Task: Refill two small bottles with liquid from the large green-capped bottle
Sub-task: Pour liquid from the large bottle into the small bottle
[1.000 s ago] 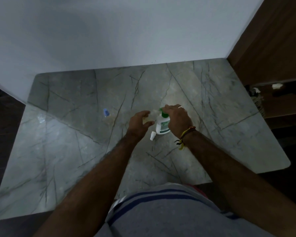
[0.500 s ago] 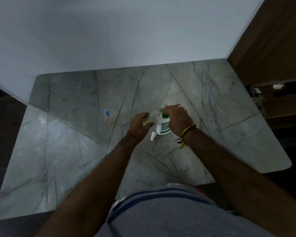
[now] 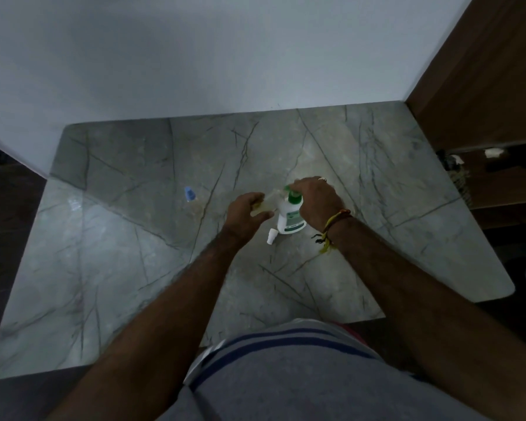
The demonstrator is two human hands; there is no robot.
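The large white bottle (image 3: 289,220) with a green cap (image 3: 294,196) stands upright on the marble table (image 3: 134,253). My right hand (image 3: 316,202) curls over its top, fingers on the green cap. My left hand (image 3: 246,212) holds a small clear bottle (image 3: 268,205) just left of the large one, fingers curled round it. A small white cap (image 3: 271,236) lies on the table in front of the large bottle. A second small clear bottle with a blue cap (image 3: 189,194) stands apart at the left.
A white wall runs behind the table. A brown wooden cabinet (image 3: 483,86) rises at the right, with a dark shelf below it holding small items. The table's near edge is close to my body.
Both hands stay almost where they were; my left hand has closed in a little on the small clear bottle beside the large one.
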